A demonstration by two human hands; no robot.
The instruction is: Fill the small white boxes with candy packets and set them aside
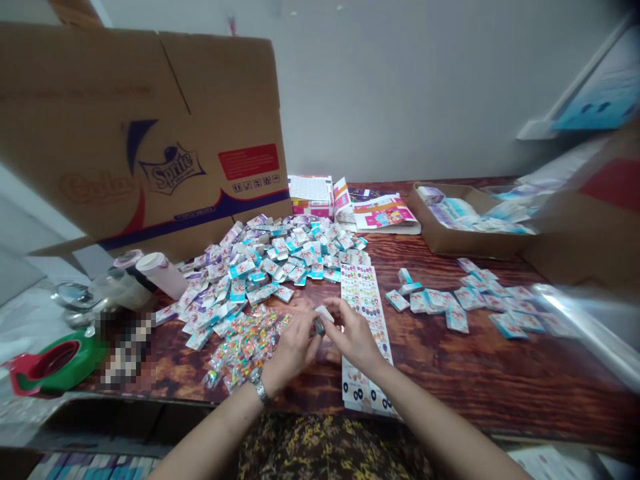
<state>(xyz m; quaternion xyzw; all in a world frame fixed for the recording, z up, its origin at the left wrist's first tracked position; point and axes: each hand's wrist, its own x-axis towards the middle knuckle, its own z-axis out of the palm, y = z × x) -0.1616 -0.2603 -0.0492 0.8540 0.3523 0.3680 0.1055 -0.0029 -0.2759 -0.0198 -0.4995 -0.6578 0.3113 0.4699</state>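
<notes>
My left hand and my right hand meet above the wooden table, pinching a small white carton between their fingers. A small colourful item shows just below the carton, partly hidden by my fingers. Beside my left hand lies a heap of clear packets with multicoloured contents. A long printed sheet of cartons runs under my right hand. Beyond both hands spreads a large pile of white and turquoise cartons. Further cartons lie in loose rows to the right.
A large cardboard box stands at the back left. A cardboard tray of packaged items sits at the back right, near printed sheets. A bottle and a green tape roll stand at the left.
</notes>
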